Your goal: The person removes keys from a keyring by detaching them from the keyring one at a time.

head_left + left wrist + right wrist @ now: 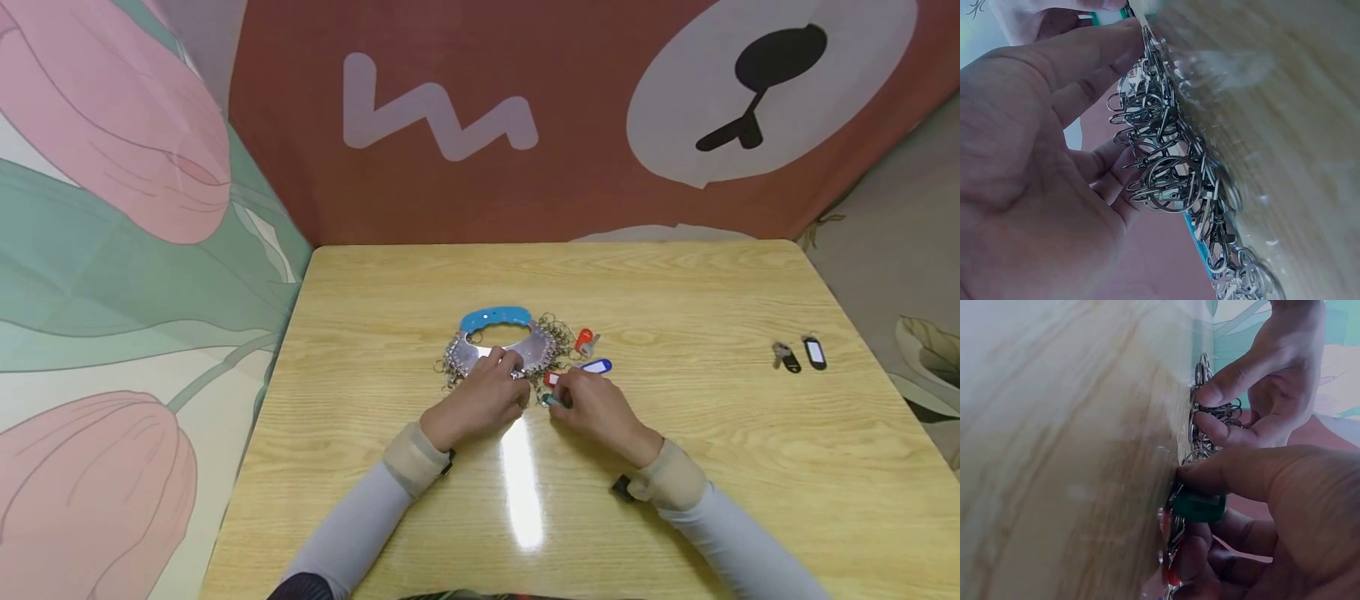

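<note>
A metal key holder [540, 348] with a blue grip [495, 318] lies on the table, many small rings [1166, 175] and clips hanging along its curved edge. My left hand [483, 396] reaches over its near edge, thumb and forefinger pinching one of the rings while the other fingers rest around the plate. Just right of it, my right hand [600, 408] pinches a green key tag [1197, 507] between thumb and fingers, low over the table. Partly under the right hand lie a red tag [552, 380] and a blue tag [598, 366]. Another red tag [584, 337] has a key beside it.
Far to the right on the wooden table [712, 333] are two black key tags [814, 353], one with a key [780, 350]. Printed cloth hangs along the back and sides of the table. A bright light reflection crosses the tabletop between the forearms.
</note>
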`<action>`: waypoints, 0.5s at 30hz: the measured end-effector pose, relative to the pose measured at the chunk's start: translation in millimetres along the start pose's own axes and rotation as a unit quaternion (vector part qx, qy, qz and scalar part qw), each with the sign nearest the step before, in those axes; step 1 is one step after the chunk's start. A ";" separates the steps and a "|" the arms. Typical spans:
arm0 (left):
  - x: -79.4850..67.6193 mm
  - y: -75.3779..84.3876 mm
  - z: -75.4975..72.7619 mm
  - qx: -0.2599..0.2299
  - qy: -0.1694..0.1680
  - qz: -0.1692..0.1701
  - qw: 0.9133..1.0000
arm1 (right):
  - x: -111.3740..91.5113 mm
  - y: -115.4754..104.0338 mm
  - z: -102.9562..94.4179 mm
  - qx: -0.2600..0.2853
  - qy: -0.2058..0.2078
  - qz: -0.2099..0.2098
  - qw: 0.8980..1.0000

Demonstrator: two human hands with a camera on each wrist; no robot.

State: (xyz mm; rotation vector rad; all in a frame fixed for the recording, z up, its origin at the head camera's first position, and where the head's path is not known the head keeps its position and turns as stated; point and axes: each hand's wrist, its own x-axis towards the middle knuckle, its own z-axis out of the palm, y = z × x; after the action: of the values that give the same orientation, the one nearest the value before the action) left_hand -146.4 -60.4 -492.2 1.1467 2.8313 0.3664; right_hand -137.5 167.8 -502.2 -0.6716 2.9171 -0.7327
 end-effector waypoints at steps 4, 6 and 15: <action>-0.2 0.0 0.7 0.002 0.007 0.001 1.000 | -1.0 -0.1 0.6 -0.008 0.002 -0.017 1.000; 0.0 -0.1 1.0 0.004 0.010 0.000 1.000 | -1.5 0.0 0.0 -0.009 0.006 -0.025 1.000; -0.4 0.5 0.5 0.002 0.023 -0.004 1.000 | -1.8 -0.6 -5.9 -0.004 0.021 -0.048 0.999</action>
State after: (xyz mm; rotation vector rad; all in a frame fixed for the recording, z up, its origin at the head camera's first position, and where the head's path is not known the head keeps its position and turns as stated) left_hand -145.7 -60.2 -492.6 1.1426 2.8770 0.3925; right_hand -136.6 170.8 -496.8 -0.8119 2.9457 -0.7527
